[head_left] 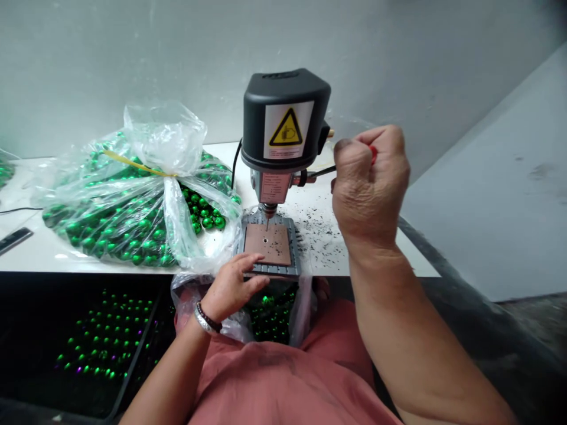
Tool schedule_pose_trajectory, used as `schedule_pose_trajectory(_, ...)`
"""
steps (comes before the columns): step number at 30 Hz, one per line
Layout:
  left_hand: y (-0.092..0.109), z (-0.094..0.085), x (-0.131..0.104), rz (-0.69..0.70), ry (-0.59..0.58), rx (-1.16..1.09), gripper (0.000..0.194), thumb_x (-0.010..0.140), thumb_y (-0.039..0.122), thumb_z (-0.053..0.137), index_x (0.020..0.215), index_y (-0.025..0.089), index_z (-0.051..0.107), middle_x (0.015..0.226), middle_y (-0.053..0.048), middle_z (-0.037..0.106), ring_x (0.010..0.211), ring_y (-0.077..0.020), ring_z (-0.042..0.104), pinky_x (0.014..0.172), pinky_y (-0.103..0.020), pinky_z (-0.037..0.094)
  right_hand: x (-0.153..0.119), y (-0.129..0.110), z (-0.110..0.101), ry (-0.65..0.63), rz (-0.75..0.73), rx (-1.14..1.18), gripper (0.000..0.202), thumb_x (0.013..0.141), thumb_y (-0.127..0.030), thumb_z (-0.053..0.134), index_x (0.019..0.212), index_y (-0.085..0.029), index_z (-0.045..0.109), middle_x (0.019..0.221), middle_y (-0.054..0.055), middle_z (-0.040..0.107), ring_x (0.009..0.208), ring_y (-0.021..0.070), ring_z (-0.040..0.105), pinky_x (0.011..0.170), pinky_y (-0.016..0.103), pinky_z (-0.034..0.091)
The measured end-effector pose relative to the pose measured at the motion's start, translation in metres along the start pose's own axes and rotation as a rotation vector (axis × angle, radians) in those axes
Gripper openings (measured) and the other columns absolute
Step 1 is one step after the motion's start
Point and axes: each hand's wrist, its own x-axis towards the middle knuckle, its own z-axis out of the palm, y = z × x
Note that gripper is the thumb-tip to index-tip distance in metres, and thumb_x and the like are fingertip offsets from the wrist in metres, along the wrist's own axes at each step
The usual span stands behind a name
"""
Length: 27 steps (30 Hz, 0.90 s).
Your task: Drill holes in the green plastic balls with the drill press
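Note:
A small black drill press (277, 112) with a yellow warning label stands on the white table. Its thin bit points down at a brown board (279, 251) on the grey base, near a small hole. My right hand (372, 183) is closed round the lever's red knob, to the right of the machine. My left hand (237, 283) has its fingers apart at the board's front left edge, with nothing seen in it. A clear plastic bag (133, 206) of shiny green balls, tied with a yellow strip, lies left of the press.
Dark shavings (321, 236) lie scattered right of the base. Below the table edge, an open bag of green balls (270, 313) sits at my lap, and a black crate (101, 336) with more is at the left. A dark flat device (15, 239) lies far left.

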Motion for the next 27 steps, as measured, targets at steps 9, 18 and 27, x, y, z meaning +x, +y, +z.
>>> schedule_pose_trajectory(9,-0.075,-0.052,0.095,-0.321,0.292,0.548,0.041,0.080,0.022,0.047,0.115,0.004,0.058,0.117,-0.020,0.059,0.118,-0.0262,0.048,0.101,-0.035,0.035,0.000,0.002,0.000,-0.012,0.108,-0.053,0.015,0.080,-0.033,0.048,0.074,-0.020,0.044,0.058,-0.006,0.044,0.052,0.0053,0.044,0.054,0.022,0.036)
schedule_pose_trajectory(18,-0.098,-0.037,0.099,-0.234,0.182,0.469,0.044,0.075,0.025,0.053,0.115,0.005,0.056,0.117,-0.021,0.057,0.117,-0.0275,0.047,0.102,-0.037,0.034,-0.005,0.001,0.000,0.009,0.086,-0.065,0.017,0.080,-0.036,0.047,0.073,-0.021,0.044,0.060,-0.006,0.048,0.050,0.0043,0.043,0.050,0.022,0.035)
schedule_pose_trajectory(27,-0.092,-0.028,0.106,-0.293,0.238,0.139,0.026,0.074,0.020,0.054,0.098,0.014,0.059,0.098,-0.014,0.062,0.105,-0.0288,0.054,0.095,-0.042,0.036,-0.007,0.003,-0.001,-0.010,0.121,-0.094,0.020,0.080,-0.040,0.045,0.076,-0.021,0.045,0.060,-0.006,0.048,0.050,0.0050,0.045,0.050,0.023,0.036)
